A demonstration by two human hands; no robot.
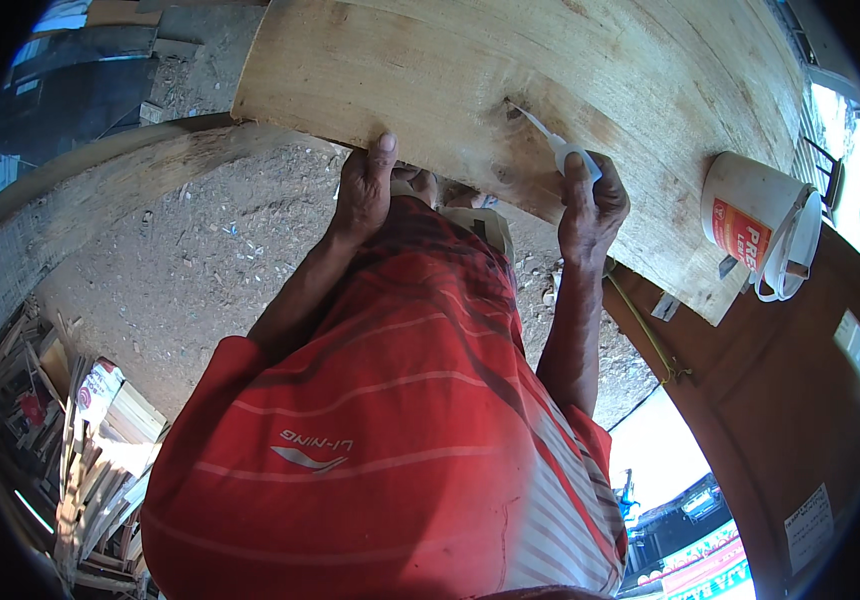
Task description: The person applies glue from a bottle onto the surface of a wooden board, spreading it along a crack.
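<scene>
A wide wooden board (380, 75) lies in front of me, its grain running along its length. My left hand (363, 190) grips its near edge, thumb on top and fingers curled underneath, partly hidden. Over the board, my right hand (593, 205) is closed round a small white squeeze bottle (562, 150) with a long thin nozzle. The nozzle slants away to the left, and its tip is at a dark knot (514, 112) in the wood. What the bottle contains does not show.
On the board's right part stands a white bucket (740, 190) with a red label. A brown panel (750, 370) is at the right, with a yellow cord (645, 325) near it. Scrap wood (90, 480) is heaped at lower left, and a curved-looking plank (70, 200) crosses the left side above dirt ground.
</scene>
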